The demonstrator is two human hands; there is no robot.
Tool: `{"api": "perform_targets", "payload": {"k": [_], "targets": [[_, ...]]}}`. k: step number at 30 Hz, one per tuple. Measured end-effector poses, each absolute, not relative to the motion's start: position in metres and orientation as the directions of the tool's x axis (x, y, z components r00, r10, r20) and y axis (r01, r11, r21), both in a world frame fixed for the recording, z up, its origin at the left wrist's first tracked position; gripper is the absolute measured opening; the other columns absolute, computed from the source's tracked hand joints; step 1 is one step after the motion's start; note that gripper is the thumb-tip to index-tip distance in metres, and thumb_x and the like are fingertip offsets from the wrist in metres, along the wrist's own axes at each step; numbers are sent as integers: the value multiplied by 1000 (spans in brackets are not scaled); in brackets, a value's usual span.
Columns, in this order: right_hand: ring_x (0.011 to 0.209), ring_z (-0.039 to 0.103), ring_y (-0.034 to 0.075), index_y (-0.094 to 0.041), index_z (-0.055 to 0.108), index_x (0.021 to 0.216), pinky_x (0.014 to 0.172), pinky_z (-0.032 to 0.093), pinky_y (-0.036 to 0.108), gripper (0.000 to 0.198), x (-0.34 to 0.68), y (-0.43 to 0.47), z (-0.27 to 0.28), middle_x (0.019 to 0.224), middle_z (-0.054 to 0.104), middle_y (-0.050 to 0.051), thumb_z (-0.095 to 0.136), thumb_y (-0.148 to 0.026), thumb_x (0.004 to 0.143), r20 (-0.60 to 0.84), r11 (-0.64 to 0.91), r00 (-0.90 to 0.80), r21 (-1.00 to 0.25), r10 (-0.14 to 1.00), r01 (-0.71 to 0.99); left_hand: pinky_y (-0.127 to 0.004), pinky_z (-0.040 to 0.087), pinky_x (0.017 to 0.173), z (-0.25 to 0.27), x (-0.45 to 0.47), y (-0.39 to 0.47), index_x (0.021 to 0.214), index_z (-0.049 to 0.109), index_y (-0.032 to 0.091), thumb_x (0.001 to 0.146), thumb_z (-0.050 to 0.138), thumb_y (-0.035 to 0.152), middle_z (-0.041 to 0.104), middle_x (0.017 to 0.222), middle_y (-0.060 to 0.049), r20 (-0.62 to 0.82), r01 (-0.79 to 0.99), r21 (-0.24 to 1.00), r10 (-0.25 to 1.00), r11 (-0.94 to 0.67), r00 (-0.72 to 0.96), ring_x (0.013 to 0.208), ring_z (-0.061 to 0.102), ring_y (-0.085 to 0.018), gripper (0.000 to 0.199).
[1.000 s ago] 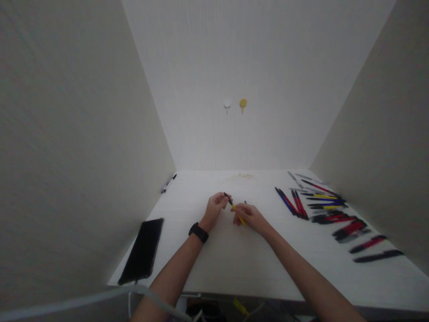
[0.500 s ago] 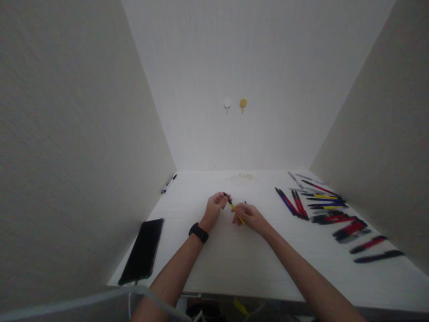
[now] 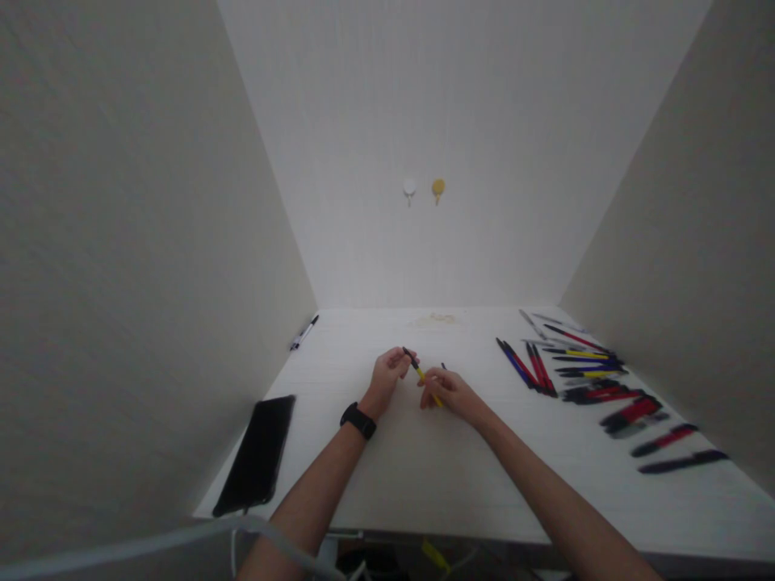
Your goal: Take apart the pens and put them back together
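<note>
Between my two hands a yellow pen with a black end (image 3: 413, 360) is held at a slant over the white table. My left hand (image 3: 388, 374), with a black watch on its wrist, pinches the pen's black upper end. My right hand (image 3: 446, 388) has its fingers closed around the yellow barrel, whose lower end shows beneath them. A small dark tip (image 3: 444, 365) pokes out behind my right hand; what it belongs to is hidden.
Several pens (image 3: 596, 372) in red, black, blue, yellow and grey lie spread along the right side. A phone (image 3: 257, 452) with a cable lies front left. White-and-black pens (image 3: 304, 332) rest at the left wall. Two hooks (image 3: 438, 187) hang on the back wall.
Almost nothing differs. Both hands keep hold of the yellow pen in the same place, and the view has shifted very slightly.
</note>
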State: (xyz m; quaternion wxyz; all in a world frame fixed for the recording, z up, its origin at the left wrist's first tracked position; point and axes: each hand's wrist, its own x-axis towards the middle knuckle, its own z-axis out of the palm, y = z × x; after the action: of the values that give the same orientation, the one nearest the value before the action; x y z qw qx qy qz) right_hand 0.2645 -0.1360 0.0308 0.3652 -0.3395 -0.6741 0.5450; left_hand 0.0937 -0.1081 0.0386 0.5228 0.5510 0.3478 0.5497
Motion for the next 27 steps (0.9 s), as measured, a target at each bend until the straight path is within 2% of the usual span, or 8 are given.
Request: {"api": "perform_targets", "payload": {"k": [4,13,18,22,27], "targets": [[52,55,12,-21,42,75,53,42,25,42,263,-136,28,65,68,2,60,-59,78,131,171,-463,-984,876,45,-21,29,50,39,94,-108,81,65,12,73,68,42,65,79,-6,243,-179,960,959,-216,144,56,39,-7,31],[55,56,13,-18,55,77,55,43,26,44,266,-135,29,62,67,3,50,-62,83,88,135,-547,-990,832,46,-21,31,52,39,92,-109,83,64,12,79,61,42,61,77,-4,280,-146,958,919,-247,279,56,37,-7,30],[53,54,13,-17,57,79,53,42,25,43,264,-135,30,63,67,3,49,-60,84,135,192,-497,-979,857,64,-23,33,55,44,93,-111,82,64,12,80,59,50,59,71,-3,302,-171,949,919,-265,254,56,40,-8,39],[51,55,12,-19,53,85,52,42,25,38,263,-136,32,62,67,2,55,-57,82,129,171,-462,-984,877,49,-23,31,53,45,94,-111,79,64,13,76,62,51,62,76,-5,290,-166,951,939,-261,186,56,38,-8,38],[51,55,12,-19,51,76,51,41,25,35,263,-137,32,64,68,3,63,-52,77,123,158,-423,-986,898,49,-24,31,54,44,93,-112,79,66,13,79,61,49,61,72,-4,281,-135,957,935,-257,216,56,38,-9,36]]}}
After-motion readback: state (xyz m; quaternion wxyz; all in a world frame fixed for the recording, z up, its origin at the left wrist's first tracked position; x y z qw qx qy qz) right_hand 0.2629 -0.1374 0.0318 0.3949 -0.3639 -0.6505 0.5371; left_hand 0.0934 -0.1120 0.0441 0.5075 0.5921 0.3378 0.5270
